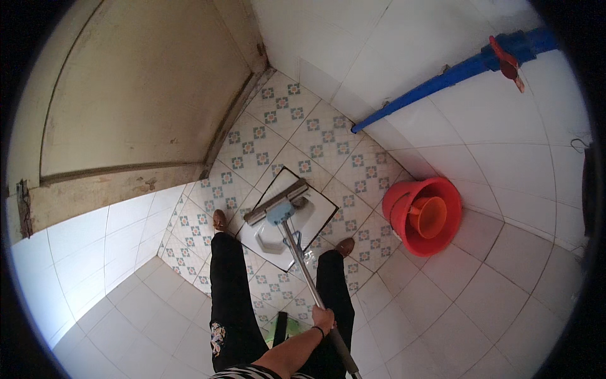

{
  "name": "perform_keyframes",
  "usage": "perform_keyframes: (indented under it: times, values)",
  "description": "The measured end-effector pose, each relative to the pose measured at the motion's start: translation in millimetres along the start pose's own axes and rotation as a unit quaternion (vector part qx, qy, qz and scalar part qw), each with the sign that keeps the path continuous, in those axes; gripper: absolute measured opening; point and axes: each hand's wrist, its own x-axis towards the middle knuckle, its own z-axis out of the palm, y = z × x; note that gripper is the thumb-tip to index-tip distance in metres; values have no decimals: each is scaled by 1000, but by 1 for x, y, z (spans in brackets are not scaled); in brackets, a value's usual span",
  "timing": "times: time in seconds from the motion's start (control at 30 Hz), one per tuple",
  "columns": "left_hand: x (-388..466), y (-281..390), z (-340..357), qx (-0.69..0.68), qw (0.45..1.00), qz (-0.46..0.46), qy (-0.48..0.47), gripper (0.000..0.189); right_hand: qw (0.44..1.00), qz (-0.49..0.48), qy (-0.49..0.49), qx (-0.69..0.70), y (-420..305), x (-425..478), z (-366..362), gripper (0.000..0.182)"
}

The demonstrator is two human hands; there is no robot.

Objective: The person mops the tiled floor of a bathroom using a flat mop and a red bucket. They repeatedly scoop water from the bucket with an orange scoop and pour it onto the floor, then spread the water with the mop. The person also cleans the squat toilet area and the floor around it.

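Observation:
My left hand point(323, 318), with a black band at its wrist, grips the metal handle point(303, 267) of a sponge mop. The handle slants up and away from it to the light-blue mop connector point(280, 212). At its end, the long mop head point(277, 201) lies diagonally across a white ceramic squat toilet point(272, 241) set in the floor. The mop head covers part of the pan. Lower down, the handle carries a grey grip point(343, 350) and runs out at the bottom edge. My right hand is out of view.
Patterned floor tiles point(326, 137) surround the toilet. A red bucket point(395, 199) holding an orange dipper point(430, 218) stands right. A blue pipe point(426, 87) with a red valve lever point(506, 61) crosses the tiled wall. A worn door point(142, 94) is upper left. A green object point(296, 327) lies between my legs.

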Motion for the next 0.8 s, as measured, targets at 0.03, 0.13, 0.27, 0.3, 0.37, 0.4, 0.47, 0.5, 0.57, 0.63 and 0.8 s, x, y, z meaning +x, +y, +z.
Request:
perform_keyframes:
  times: [0.03,0.13,0.27,0.3,0.37,0.4,0.47,0.5,0.57,0.63,0.8]
  values:
    - [-4,-14,-2,-6,1000,-6,2,19,1000,12,-3,3,4,-7,2,36]
    - [-3,-43,-9,-73,994,-69,-39,22,999,13,2,-52,25,-19,10,38]
    - [-18,-41,-14,-105,993,-25,-46,20,995,17,25,-98,27,-36,28,38]
    - [-16,-32,-15,-127,991,-12,-47,19,992,-4,64,-110,25,-33,30,39]
    - [-5,-16,-18,-171,983,62,-17,13,993,-49,8,-110,26,-4,16,35]
    - [17,-17,-14,-277,961,5,-23,10,995,-98,-8,-34,24,6,16,32]
    - [43,16,-31,-369,911,-72,-172,10,979,-80,-171,79,47,77,16,34]
    - [56,36,-45,-386,880,-138,-241,9,947,-182,-130,229,31,121,-14,30]
    - [19,95,-47,-294,946,13,-133,18,914,-151,-32,375,-2,239,-87,26]
    - [11,118,-65,-353,909,35,-218,22,855,-206,192,435,-71,350,-165,31]
    - [7,122,-74,-369,875,-27,-311,24,690,18,281,667,-89,581,-272,48]
